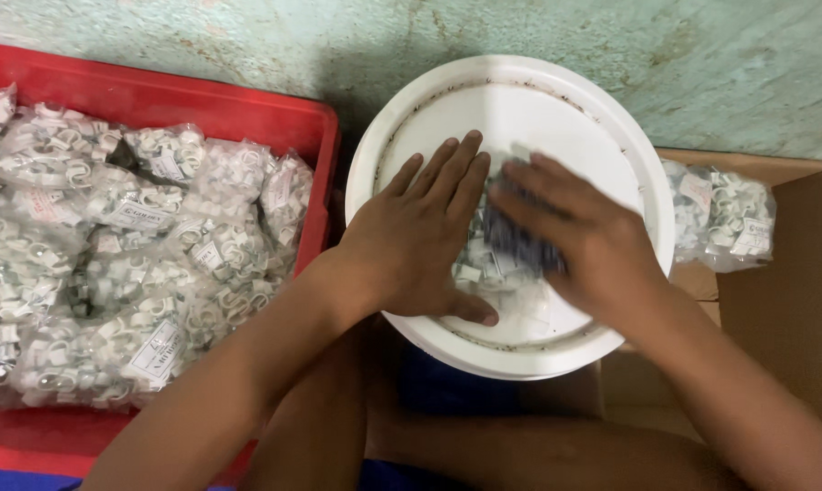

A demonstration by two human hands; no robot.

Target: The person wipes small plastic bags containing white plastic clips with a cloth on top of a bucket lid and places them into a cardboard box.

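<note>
A white round lid or shallow tray [520,91] lies in front of me on something blue. Small white clips with dark nails [488,264] lie heaped in its middle. My left hand [420,232] rests flat on the tray, palm down, fingers together, beside and partly over the heap. My right hand [579,236] is blurred and lies over the heap's right side, fingers spread across the clips. Whether it grips any of them is hidden.
A red plastic crate [156,100] on the left is filled with several clear bags of white clips [111,264]. On the right an open cardboard box [784,300] holds more such bags [725,214]. A worn green surface runs along the top. My bare legs are below.
</note>
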